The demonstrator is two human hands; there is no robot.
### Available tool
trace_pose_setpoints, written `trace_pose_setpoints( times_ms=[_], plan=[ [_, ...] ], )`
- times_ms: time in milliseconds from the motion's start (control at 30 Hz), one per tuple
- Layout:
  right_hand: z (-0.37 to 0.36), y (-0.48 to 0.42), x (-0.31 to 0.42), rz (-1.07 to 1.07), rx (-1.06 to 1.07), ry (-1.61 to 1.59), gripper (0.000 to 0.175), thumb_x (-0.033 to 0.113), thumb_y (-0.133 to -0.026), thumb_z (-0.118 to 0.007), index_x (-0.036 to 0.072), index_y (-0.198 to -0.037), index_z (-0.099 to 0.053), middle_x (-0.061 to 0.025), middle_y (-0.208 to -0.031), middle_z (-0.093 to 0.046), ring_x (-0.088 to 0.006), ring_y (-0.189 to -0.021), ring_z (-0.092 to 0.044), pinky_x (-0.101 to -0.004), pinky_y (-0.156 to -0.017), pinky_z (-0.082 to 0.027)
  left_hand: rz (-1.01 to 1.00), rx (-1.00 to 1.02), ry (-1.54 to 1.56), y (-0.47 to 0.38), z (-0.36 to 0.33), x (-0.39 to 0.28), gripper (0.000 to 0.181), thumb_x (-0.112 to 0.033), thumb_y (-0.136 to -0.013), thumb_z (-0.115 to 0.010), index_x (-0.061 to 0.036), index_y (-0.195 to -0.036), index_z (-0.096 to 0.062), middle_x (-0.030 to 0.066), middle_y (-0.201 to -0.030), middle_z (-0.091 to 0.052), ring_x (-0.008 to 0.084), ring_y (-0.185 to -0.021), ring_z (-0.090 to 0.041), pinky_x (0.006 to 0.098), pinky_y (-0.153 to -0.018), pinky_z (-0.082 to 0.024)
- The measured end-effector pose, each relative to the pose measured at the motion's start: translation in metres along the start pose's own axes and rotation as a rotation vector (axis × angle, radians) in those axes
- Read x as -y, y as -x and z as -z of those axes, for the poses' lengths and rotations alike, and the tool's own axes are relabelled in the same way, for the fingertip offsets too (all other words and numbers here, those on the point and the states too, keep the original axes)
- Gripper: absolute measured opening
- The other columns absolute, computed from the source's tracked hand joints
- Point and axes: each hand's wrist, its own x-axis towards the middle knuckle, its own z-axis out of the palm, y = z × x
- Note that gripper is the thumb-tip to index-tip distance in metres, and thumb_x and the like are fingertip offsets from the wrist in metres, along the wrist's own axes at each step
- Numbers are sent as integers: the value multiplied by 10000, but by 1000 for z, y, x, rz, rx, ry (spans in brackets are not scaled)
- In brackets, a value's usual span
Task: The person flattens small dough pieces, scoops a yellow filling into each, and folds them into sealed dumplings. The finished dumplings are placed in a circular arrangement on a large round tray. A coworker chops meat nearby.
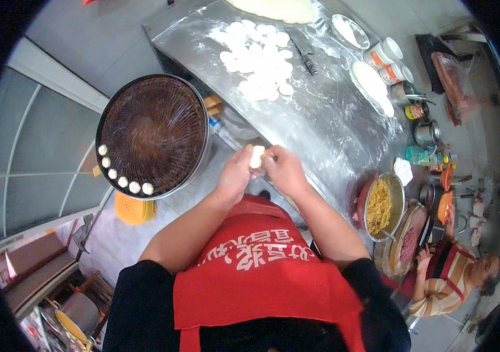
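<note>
Between my two hands, in front of the red apron, is a small piece of pale dough [257,157]. My left hand [235,170] grips it from the left side. The bent fingers of my right hand [283,169] pinch its right side, and the fingertips are slightly blurred. To the left is a wide round dark pan [153,134], with several small white buns [134,187] in a curved row along its lower left rim. Many flat white dough rounds [263,61] lie crowded on the floured metal table [320,127] ahead of me.
A cleaver [305,50] and a large dough slab [276,9] lie toward the table's far end. At right stand a metal bowl of yellow filling [378,204] and a round chopping board with minced meat [408,246]. A person [445,273] works beside the board. A yellow stool [133,209] stands under the pan.
</note>
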Motion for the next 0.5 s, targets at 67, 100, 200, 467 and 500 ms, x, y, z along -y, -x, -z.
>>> trace_pose_setpoints(
  times_ms=[67,100,200,467,500],
  plan=[
    [1,-2,3,35,-16,-6,260,255,-909,-694,3,-968,-725,-259,-915,-713,-390,-857,-716,-445,-780,-551,-40,-54,-90,-4,-1,1,385,-367,-1110,-435,-49,-1115,-651,48,-956,-674,133,-780,-618,293,-682,-501],
    [2,-4,4,39,21,25,251,248,-908,-692,6,-972,-724,-255,-915,-712,-394,-859,-712,-449,-784,-549,-77,-74,-130,-6,-2,2,395,-373,-1111,-431,-47,-1101,-654,48,-942,-671,132,-765,-614,294,-667,-500],
    [6,-10,7,99,58,66,224,226,-906,-687,17,-977,-723,-244,-917,-711,-407,-868,-701,-458,-800,-542,-123,-122,-177,-15,-4,0,474,-413,-1113,-409,-12,-1072,-658,72,-890,-674,150,-775,-638,317,-663,-506],
    [32,-35,10,344,53,81,187,190,-907,-660,20,-946,-729,-225,-927,-713,-410,-892,-694,-470,-813,-543,-143,-191,-605,-29,-16,-30,516,-449,-1092,-405,3,-1058,-653,214,-885,-682,311,-795,-680,423,-744,-525],
    [35,-38,10,342,66,58,189,189,-907,-658,18,-945,-729,-224,-930,-713,-409,-889,-695,-471,-806,-544,-195,-202,-649,-30,-19,-30,520,-449,-1092,-404,5,-1052,-655,219,-898,-687,322,-800,-682,429,-753,-526]
  ],
)
